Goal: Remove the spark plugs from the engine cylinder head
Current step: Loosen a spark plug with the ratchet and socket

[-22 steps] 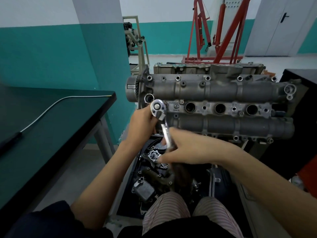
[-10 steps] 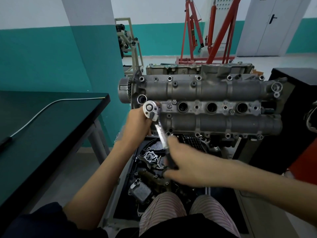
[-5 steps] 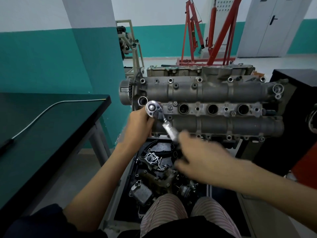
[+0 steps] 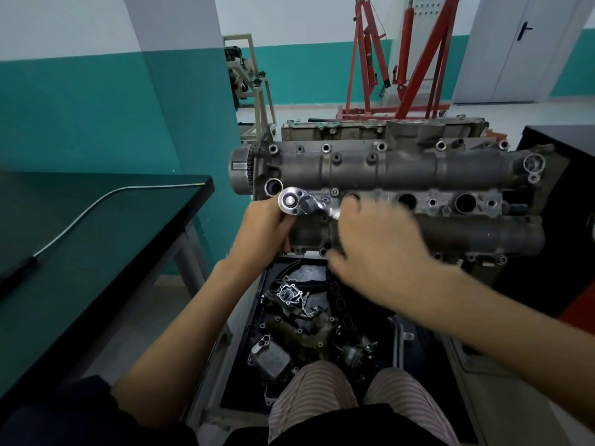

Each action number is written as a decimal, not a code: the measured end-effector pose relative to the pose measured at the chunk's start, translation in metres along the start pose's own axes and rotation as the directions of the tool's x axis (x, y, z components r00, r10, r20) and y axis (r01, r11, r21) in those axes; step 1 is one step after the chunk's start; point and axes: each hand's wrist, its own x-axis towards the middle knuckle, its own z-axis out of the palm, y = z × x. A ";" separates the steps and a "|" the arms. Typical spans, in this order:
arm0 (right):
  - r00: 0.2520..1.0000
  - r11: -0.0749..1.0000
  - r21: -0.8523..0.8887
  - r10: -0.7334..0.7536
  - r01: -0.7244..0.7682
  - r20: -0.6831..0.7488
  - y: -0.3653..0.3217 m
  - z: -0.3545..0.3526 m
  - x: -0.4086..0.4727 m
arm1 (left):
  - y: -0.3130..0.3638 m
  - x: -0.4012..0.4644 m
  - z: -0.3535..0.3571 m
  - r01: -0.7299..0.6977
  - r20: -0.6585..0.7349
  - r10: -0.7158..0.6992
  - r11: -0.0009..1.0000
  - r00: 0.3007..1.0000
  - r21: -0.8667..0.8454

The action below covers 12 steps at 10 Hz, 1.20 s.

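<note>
Grey cast-metal engine cylinder head (image 4: 402, 175) sits at centre of frame, long axis left to right, with a row of round spark plug wells (image 4: 407, 201) along its middle band. Chrome ratchet wrench (image 4: 297, 202) stands at the leftmost well, round head up, handle running right and slightly down into the right hand. Left hand (image 4: 265, 230), centre left of frame, curls round the tool just below the ratchet head. Right hand (image 4: 376, 249), centre of frame, is motion-blurred; its fingers close over the ratchet handle, which is mostly hidden under them. No spark plug can be made out; the well under the ratchet is covered.

Below the head, lower centre: a dark tray (image 4: 257, 320) with loose engine parts, among them a finned oil cooler (image 4: 269, 360). Left of frame: dark green worktop (image 4: 80, 252) with a thin grey cable (image 4: 96, 204) lying across it. Upper right: red engine hoist (image 4: 415, 59) on the floor.
</note>
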 end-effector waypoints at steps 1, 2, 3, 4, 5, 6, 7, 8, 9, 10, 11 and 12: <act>0.781 0.415 0.811 -0.298 -0.412 0.549 -0.018 0.002 0.001 | -0.002 0.003 0.002 0.009 -0.017 -0.008 0.999 1.000 0.042; 0.826 0.719 0.631 -0.146 -0.290 0.545 -0.004 -0.001 0.017 | -0.001 0.005 -0.003 -0.023 -0.019 0.024 0.999 1.000 0.050; 0.998 0.985 -0.171 -0.008 -0.003 -0.061 0.012 -0.018 0.035 | 0.002 0.007 -0.011 -0.082 0.022 0.081 0.997 0.996 0.014; 0.956 0.926 -0.378 -0.089 -0.023 -0.278 -0.006 -0.017 0.040 | 0.006 0.006 -0.015 -0.153 0.039 0.151 0.987 0.988 0.053; 0.990 0.997 -0.003 -0.081 0.081 -0.116 -0.024 0.002 0.039 | 0.011 0.002 -0.020 -0.160 0.021 0.159 0.985 0.987 0.058; 0.816 0.414 0.797 -0.188 -0.439 0.547 -0.024 -0.006 0.043 | 0.008 0.002 -0.019 -0.043 0.104 0.036 0.997 0.994 0.067; 0.841 0.350 0.820 -0.137 -0.453 0.523 -0.019 0.000 0.048 | 0.012 0.004 -0.018 -0.117 0.067 0.106 0.972 0.992 0.202; 0.994 0.953 0.289 -0.104 0.087 0.043 -0.012 -0.008 0.057 | 0.011 0.010 -0.028 -0.271 0.119 0.249 0.931 0.961 0.245; 0.970 0.972 -0.006 -0.233 0.233 -0.074 -0.009 -0.011 0.065 | 0.001 0.016 -0.035 -0.355 0.165 0.326 0.914 0.931 0.199; 0.992 0.892 0.451 -0.087 0.035 0.094 -0.019 0.004 0.062 | -0.001 0.012 -0.031 -0.324 0.147 0.303 0.934 0.942 0.152; 0.786 0.032 0.814 -0.240 -0.581 0.570 -0.031 0.014 0.053 | -0.007 0.009 -0.028 -0.179 0.163 0.150 0.967 0.975 0.181; 0.809 -0.183 0.792 -0.222 -0.583 0.545 -0.042 0.024 0.051 | -0.008 0.009 -0.025 -0.144 0.163 0.111 0.967 0.980 0.211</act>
